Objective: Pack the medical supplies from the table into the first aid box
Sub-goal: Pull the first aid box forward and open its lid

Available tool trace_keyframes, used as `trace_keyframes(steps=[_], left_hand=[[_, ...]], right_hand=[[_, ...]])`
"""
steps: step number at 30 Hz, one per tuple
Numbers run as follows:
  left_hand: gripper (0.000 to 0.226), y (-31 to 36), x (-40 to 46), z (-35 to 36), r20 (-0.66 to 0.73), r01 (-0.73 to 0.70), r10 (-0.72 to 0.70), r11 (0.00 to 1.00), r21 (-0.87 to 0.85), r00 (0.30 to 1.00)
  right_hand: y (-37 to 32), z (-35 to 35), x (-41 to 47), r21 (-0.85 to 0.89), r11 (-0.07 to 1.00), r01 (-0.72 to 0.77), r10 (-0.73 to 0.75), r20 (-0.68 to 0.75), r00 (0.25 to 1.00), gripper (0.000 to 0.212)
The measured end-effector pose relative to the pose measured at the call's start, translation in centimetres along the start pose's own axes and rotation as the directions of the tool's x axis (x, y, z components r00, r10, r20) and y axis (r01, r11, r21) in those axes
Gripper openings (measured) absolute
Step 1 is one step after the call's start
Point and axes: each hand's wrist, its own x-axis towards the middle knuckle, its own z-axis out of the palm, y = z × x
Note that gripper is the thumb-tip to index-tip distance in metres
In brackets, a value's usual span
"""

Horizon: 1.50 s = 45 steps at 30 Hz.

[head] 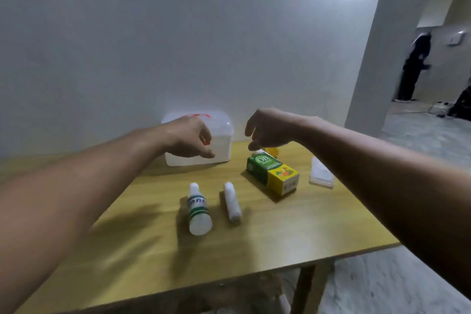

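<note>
White plastic first aid box (219,145), lid shut, sits on desk (293,224) right under left hand (190,136); right hand (267,127) just beside it. Both hands loose, empty. Bottle (198,209), gauze roll (232,202) lie nearer the body, long axes pointing away.

Green-and-yellow carton (272,174), lying on the table: large white letters "OB" in a pale oval on its green end; smaller print beneath too blurred to read; barcode patch on the yellow end, digits illegible; white bottle (199,209): blue lettering between green bands, unreadable; translucent first aid box (221,140): red mark on lid, shape unclear.
</note>
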Motion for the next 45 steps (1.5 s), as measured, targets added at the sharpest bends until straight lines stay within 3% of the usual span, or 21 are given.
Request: trace_keyframes(steps=[5,9,17,21,28,33,41,45], left_hand=[[0.048,-3.4,2.0,0.0,-0.072,0.055,-0.056,0.998,-0.016,0.996],[0.062,-6.4,3.9,0.4,-0.159,0.128,-0.132,0.991,-0.034,0.978],[0.061,-10.2,7.6,2.4,-0.237,0.167,-0.182,0.983,-0.083,0.954],[0.054,-11.4,8.5,3.7,-0.206,0.185,-0.206,0.976,-0.116,0.957],[0.044,-11.8,7.6,3.8,-0.296,0.121,-0.176,0.973,-0.195,0.939],[0.045,-11.3,6.4,3.8,-0.313,0.111,-0.169,0.975,-0.193,0.935],[0.046,-10.4,5.7,4.4,-0.288,0.149,-0.243,0.938,-0.312,0.926],[0.045,-9.9,5.3,4.6,-0.302,0.154,-0.253,0.937,-0.315,0.919]], right_hand=[[-1.9,2.2,4.5,-0.032,0.993,0.117,-0.119,-0.052,0.992,0.042],[-2.4,4.8,7.8,-0.08,0.981,0.179,-0.19,-0.145,0.971,0.048],[-1.1,9.4,12.2,-0.365,0.888,0.281,-0.394,-0.288,0.873,0.077],[-0.7,10.5,12.6,-0.414,0.861,0.294,-0.444,-0.332,0.832,0.065],[-0.1,10.0,11.8,-0.494,0.779,0.385,-0.591,-0.377,0.713,0.052],[0.2,10.4,9.9,-0.475,0.796,0.376,-0.575,-0.397,0.715,0.047],[0.2,12.3,9.5,-0.502,0.772,0.39,-0.613,-0.425,0.666,0.062],[1.0,13.7,10.2,-0.554,0.728,0.404,-0.677,-0.485,0.553,0.06]])
